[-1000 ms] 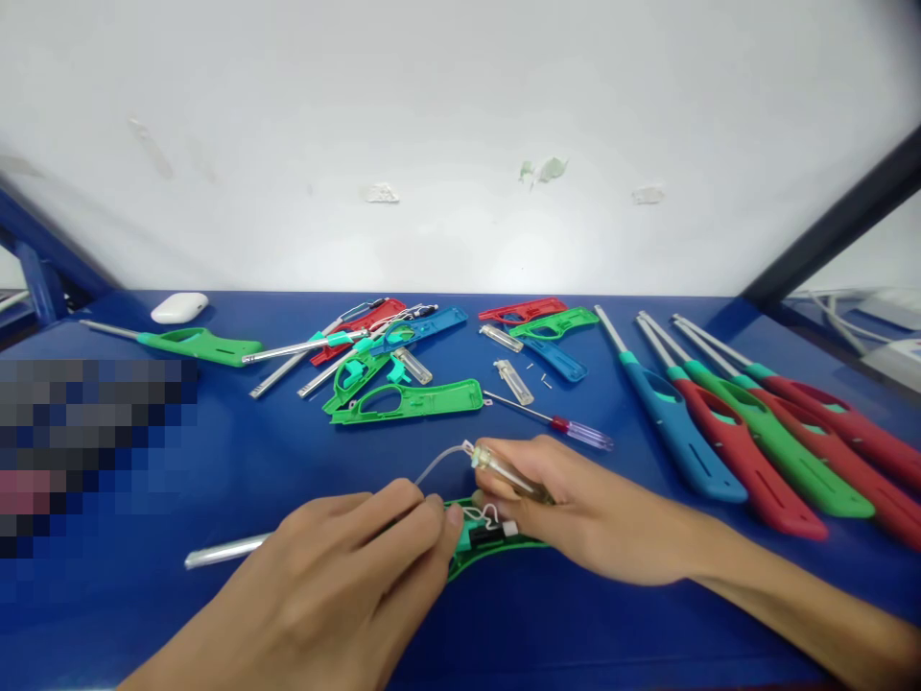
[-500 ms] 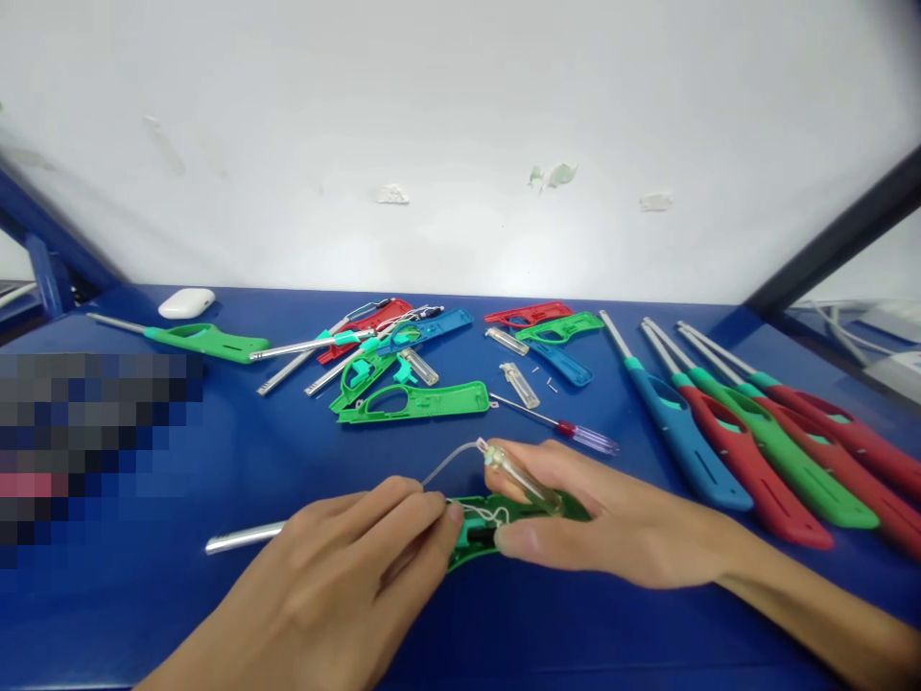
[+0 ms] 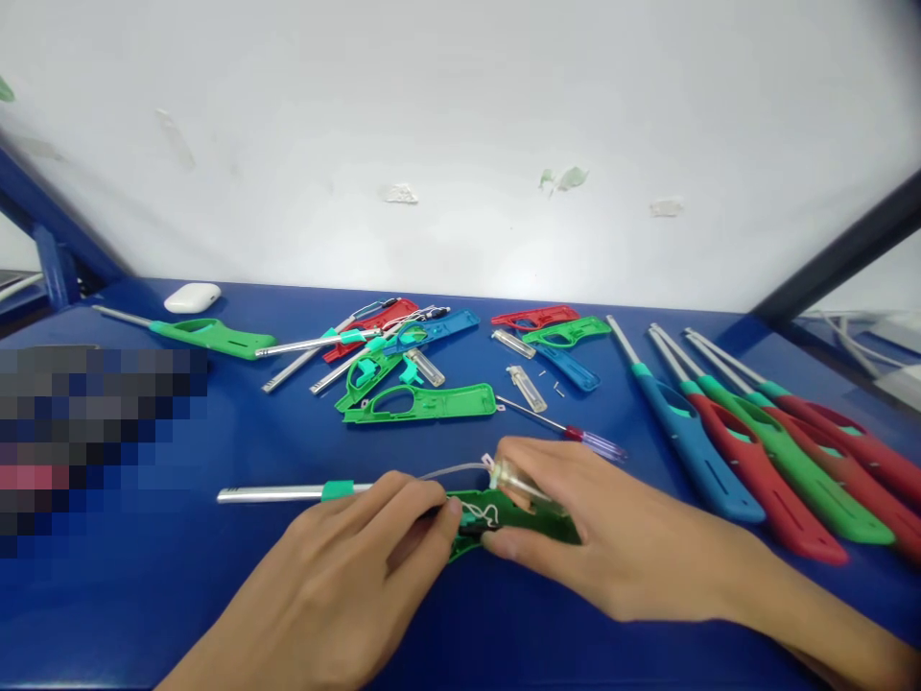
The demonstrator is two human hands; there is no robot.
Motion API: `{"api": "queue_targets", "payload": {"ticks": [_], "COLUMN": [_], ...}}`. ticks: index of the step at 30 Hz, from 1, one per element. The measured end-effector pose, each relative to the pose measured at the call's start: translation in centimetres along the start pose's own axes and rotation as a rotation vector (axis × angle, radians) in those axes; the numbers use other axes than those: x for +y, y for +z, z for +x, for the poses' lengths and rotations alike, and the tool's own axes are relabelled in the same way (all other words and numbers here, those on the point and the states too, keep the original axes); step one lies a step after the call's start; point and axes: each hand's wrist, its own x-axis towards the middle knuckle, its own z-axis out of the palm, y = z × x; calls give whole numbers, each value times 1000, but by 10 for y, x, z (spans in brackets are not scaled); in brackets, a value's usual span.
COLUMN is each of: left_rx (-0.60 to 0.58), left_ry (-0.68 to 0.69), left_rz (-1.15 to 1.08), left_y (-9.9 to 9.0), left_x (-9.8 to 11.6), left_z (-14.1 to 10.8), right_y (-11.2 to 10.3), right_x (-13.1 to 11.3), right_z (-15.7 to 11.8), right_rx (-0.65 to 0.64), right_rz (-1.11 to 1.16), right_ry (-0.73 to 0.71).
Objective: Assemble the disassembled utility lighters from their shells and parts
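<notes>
My left hand closes over the front of an opened green lighter casing, a half shell lying low over the blue table. Its metal barrel with a teal collar juts out left of my fingers. Between my fingers and thumb, my right hand grips a clear fuel tank just above the rear of the casing. A thin tube runs from the tank's valve end towards my left fingers. White wire and a black piece lie inside the shell, partly covered.
Loose shells, barrels and spare fuel tanks lie at mid-table, beside a screwdriver and small screws. Several whole lighters line the right. A green lighter, a white earbud case and a blurred-out area are left.
My right hand has lowered the fuel tank closer to the casing. The barrel has swung up to nearly level, and its teal collar now shows. The camera view has shifted slightly.
</notes>
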Motion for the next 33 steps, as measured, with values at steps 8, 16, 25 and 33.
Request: {"api": "queue_targets", "payload": {"ticks": [8,16,25,33], "left_rx": [-20,-12,-77,-2], "left_ry": [3,11,-64,-81], "left_rz": [13,-15,-69,-77], "left_y": [4,3,5,4], "left_x": [-1,-2,0,2], "left_z": [1,-3,-2,-2], "right_y": [3,-2,9,3], "right_x": [16,10,19,16], "right_z": [10,2,8,6], "right_rx": [297,378,210,266], "right_rz": [-281,-226,-230,-152], "right_ry": [-118,-395,-425,-427]}}
